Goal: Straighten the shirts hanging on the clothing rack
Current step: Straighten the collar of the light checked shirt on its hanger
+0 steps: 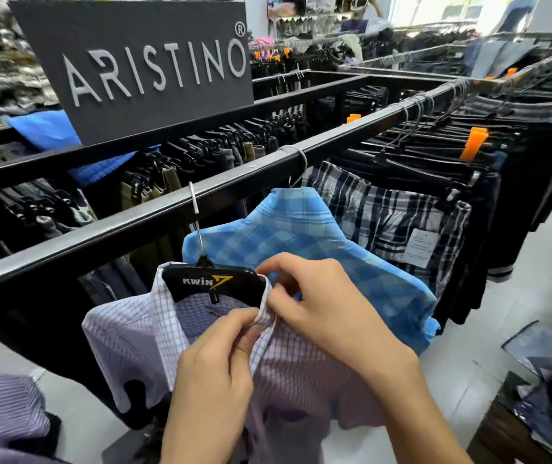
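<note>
Clothing store aisle, black rack rail [154,212] up front: both hands, left hand [214,373] and right hand [321,306], pinch the lilac checked shirt [127,329] at its collar, on the black Kwin hanger [211,283], probably to square it up.

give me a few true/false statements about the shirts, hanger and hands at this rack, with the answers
1. Both hands pinch the collar of the lilac checked shirt. True: the left hand and right hand meet at the collar front.
2. The black hanger reads ARISTINO. False: it reads KWIN; ARISTINO is on the dark sign.
3. The blue plaid shirt hangs right behind the lilac one. True.
4. The lilac shirt lies off the black rail on the floor. False: its hanger's hook is over the rail.
5. The orange clips hold the blue plaid shirt. False: they sit on dark garments farther along.
</note>
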{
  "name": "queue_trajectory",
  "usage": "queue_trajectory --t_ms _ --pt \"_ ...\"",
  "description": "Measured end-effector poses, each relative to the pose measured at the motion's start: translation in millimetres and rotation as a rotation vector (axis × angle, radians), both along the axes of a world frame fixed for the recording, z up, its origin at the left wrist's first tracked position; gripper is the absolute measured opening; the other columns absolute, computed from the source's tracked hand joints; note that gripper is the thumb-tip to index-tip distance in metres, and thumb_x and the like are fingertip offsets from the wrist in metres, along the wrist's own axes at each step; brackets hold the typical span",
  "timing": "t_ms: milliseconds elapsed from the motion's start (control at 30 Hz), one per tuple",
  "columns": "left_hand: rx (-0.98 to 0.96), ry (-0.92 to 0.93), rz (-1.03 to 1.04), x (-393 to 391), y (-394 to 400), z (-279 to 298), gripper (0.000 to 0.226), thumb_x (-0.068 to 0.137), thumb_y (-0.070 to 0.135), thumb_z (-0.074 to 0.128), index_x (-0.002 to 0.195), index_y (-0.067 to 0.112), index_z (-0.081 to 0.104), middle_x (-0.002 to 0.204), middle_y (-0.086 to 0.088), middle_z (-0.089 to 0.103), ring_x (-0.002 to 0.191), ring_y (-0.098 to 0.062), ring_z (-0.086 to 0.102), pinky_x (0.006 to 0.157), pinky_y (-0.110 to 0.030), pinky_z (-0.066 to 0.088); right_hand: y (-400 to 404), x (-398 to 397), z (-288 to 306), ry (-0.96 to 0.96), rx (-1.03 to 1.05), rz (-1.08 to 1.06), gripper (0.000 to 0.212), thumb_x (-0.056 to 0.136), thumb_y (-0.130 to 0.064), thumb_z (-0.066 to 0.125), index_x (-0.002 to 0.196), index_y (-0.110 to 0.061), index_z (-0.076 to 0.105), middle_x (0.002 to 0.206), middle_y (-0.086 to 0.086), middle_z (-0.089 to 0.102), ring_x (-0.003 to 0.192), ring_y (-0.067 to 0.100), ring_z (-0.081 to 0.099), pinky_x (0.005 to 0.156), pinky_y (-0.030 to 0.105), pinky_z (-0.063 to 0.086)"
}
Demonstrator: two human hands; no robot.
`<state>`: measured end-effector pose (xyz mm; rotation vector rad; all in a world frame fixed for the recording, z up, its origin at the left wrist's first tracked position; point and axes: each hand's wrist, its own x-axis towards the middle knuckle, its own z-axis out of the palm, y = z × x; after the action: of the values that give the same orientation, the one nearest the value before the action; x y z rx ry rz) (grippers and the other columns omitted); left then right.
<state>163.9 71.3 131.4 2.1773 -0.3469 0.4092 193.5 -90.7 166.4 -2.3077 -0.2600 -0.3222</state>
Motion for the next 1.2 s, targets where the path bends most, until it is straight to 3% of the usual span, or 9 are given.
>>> queue_trajectory --t_ms 200,333,400,533,667,833,900,1000,1200 --pt "0.022 -0.021 0.028 3 12 5 0.015 0.091 0.029 0.072 0.104 0.031 0.077 0.09 0.023 0.071 0.092 0.009 0.064 0.08 0.004 0.037 -6 8 -1 0.162 -0.031 0.062 0.021 0.093 -0.015 0.055 0.108 -0.029 0.06 0.064 0.0 0.064 0.06 0.01 0.054 0.061 0.03 0.046" --pt "0.232 0.15 -0.002 5 30 4 0.022 0.085 0.017 0.078 0.092 0.038 0.075 0.078 0.026 0.066 0.085 0.014 0.06 0.076 0.002 0.035 -5 9 0 0.183 -0.001 0.088 0.025 0.093 -0.011 0.05 0.108 -0.03 0.048 0.073 0.004 0.068 0.063 0.013 0.056 0.064 0.034 0.047" --pt "0.259 0.185 -0.02 3 36 5 0.028 0.084 0.018 0.078 0.09 0.044 0.07 0.089 0.032 0.065 0.086 0.015 0.058 0.074 -0.005 0.04 -5 7 0 0.179 0.004 0.128 0.026 0.093 -0.009 0.048 0.107 -0.032 0.044 0.077 0.005 0.069 0.066 0.015 0.057 0.068 0.039 0.049" --pt "0.305 0.158 0.016 -2 34 2 0.045 0.086 0.019 0.072 0.109 0.053 0.053 0.09 0.029 0.068 0.092 -0.005 0.067 0.079 -0.035 0.053 0 6 -1 0.059 -0.133 0.156 0.034 0.094 -0.013 0.05 0.115 -0.039 0.046 0.093 -0.012 0.063 0.078 0.005 0.054 0.078 0.042 0.053" --pt "0.181 -0.018 0.089 -2 29 2 0.026 0.084 0.023 0.07 0.103 0.04 0.064 0.089 0.023 0.069 0.083 -0.006 0.065 0.079 -0.03 0.049 -1 1 4 -0.151 -0.183 0.163 0.04 0.091 -0.014 0.057 0.12 -0.041 0.052 0.106 -0.014 0.051 0.087 0.001 0.057 0.079 0.035 0.053" --pt "0.299 -0.036 0.02 6 24 8 0.021 0.093 0.046 0.054 0.109 0.039 0.066 0.094 0.024 0.07 0.091 0.003 0.061 0.115 -0.028 0.021 -8 8 7 0.033 -0.206 0.276 0.031 0.093 -0.016 0.057 0.116 -0.038 0.059 0.103 -0.006 0.058 0.093 0.01 0.059 0.089 0.036 0.05" --pt "0.355 0.07 -0.002 6 17 17 0.026 0.098 0.055 0.049 0.109 0.038 0.064 0.1 0.021 0.068 0.099 -0.001 0.061 0.103 -0.028 0.032 -6 8 8 0.025 -0.121 0.303 0.029 0.086 -0.011 0.058 0.105 -0.032 0.066 0.094 -0.005 0.067 0.089 0.011 0.064 0.083 0.038 0.054" --pt "0.292 0.058 0.001 13 5 25 0.024 0.097 0.049 0.052 0.082 0.03 0.053 0.082 0.014 0.058 0.084 -0.011 0.06 0.065 -0.033 0.039 -2 7 6 0.04 0.07 0.242 0.029 0.08 -0.003 0.057 0.089 -0.027 0.069 0.078 -0.003 0.071 0.072 0.012 0.066 0.07 0.038 0.055" --pt "0.114 0.045 -0.061 15 4 27 0.021 0.096 0.037 0.059 0.08 0.023 0.056 0.07 0.01 0.061 0.069 -0.009 0.057 0.066 -0.032 0.046 -12 13 22 0.34 0.448 0.276 0.037 0.081 0.012 0.056 0.095 -0.02 0.069 0.077 0.007 0.069 0.068 0.018 0.056 0.068 0.036 0.047"
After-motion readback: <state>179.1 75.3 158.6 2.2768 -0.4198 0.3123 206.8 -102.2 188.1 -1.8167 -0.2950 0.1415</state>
